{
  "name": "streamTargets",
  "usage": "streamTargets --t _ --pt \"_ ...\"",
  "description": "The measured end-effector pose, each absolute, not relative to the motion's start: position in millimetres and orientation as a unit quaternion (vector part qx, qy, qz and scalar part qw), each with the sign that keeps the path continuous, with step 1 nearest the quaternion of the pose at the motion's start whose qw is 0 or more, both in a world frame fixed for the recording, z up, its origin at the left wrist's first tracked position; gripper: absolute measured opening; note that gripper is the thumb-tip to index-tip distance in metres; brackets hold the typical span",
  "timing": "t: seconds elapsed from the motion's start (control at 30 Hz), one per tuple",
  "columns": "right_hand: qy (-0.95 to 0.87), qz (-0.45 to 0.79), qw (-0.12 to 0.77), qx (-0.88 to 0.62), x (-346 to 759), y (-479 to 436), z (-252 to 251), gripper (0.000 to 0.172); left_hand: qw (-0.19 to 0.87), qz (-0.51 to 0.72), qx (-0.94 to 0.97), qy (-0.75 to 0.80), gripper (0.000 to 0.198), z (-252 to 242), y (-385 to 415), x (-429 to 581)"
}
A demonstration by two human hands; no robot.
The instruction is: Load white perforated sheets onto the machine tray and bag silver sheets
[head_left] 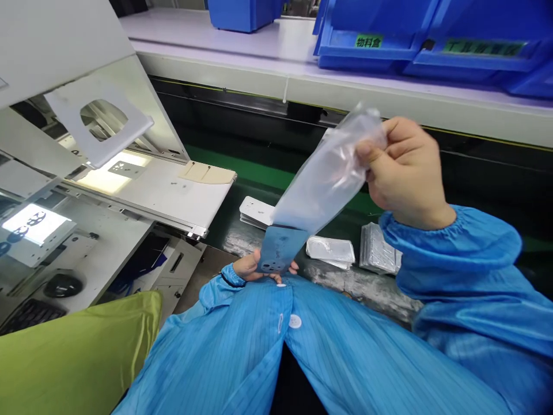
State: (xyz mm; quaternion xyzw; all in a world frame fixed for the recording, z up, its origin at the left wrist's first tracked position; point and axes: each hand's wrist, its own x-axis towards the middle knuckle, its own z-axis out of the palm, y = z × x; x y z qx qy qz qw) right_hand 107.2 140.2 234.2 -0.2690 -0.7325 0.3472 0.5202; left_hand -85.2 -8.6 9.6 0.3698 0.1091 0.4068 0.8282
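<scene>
Plate, bluish with dark holes, clasped in left grip; right grip pinches cloudy film; green label on far-right bin reads "物料盒".

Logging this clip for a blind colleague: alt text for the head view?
The right hand holds up translucent plastic whose lower end meets a blue panel in the left hand. Beyond lie stacked white panels; blue bins stand on a shelf.

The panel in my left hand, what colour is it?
The panel is blue, seen best in the head view.
</scene>
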Motion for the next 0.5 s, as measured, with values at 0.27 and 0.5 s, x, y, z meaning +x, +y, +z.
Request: streamTargets --t 0.27,0.5 --pt "-0.494 0.406 0.603 -0.477 209 164 163 0.015 0.859 0.357 0.332 0.156 0.078 6 1 -81" --pt "-0.246 0.379 0.547 -0.705 353 59 -9 0.015 0.874 0.300 0.292 0.249 0.067 6 8 -57"
